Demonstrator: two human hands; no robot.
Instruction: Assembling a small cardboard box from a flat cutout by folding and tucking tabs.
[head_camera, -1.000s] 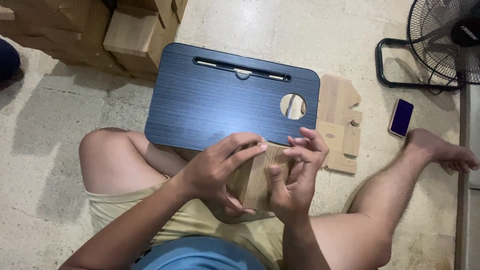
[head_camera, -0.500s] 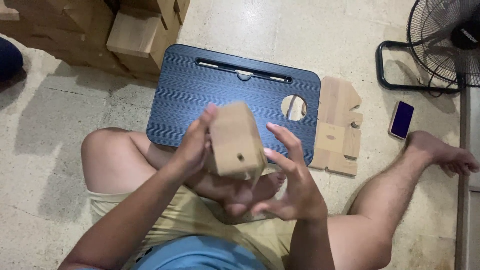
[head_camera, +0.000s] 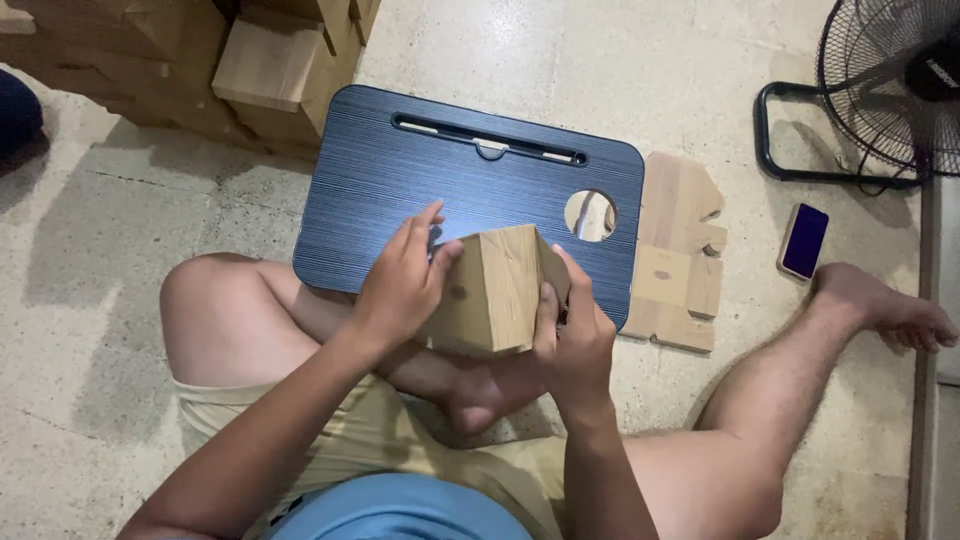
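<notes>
A light wooden piece (head_camera: 493, 292) was gripped between the left hand (head_camera: 400, 285) and right hand (head_camera: 572, 335), fingers closed around its sides, above the near edge of the dark blue board (head_camera: 400, 170) lying on the floor (head_camera: 120, 230).

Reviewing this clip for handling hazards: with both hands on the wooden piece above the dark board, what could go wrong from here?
1. The wooden piece is held in the air between the left hand and right hand; a slip could drop it onto the dark blue board or the person's bare foot.
2. The phone lies on the floor near the outstretched foot and might get kicked.
</notes>
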